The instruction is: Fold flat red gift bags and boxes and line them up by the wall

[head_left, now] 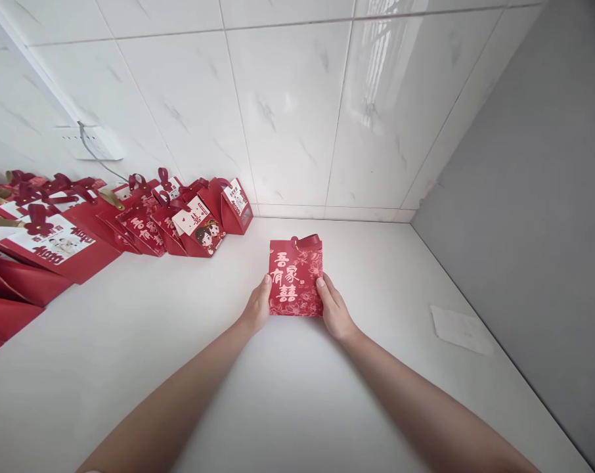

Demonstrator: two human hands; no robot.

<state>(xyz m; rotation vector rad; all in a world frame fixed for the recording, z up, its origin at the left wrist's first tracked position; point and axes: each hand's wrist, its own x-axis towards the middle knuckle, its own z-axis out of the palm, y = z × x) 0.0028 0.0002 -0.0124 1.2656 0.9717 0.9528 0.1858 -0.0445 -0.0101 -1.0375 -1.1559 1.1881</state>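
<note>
A red gift bag (295, 279) with pink Chinese characters, pale flower prints and a dark red ribbon loop at its top is between my hands at the middle of the white table (297, 394). Its left side is gripped by my left hand (259, 303), thumb on the front edge. My right hand (333, 307) grips the opposite side, its thumb also on the front edge. The other fingers are partly hidden beside and behind the bag.
Several red gift bags (93, 230) with ribbon loops line the wall at the left. Behind them are a wall socket (93, 143) and a grey cable (98, 159). A white paper-like sheet (461, 328) lies at the right, near a grey panel (534, 217).
</note>
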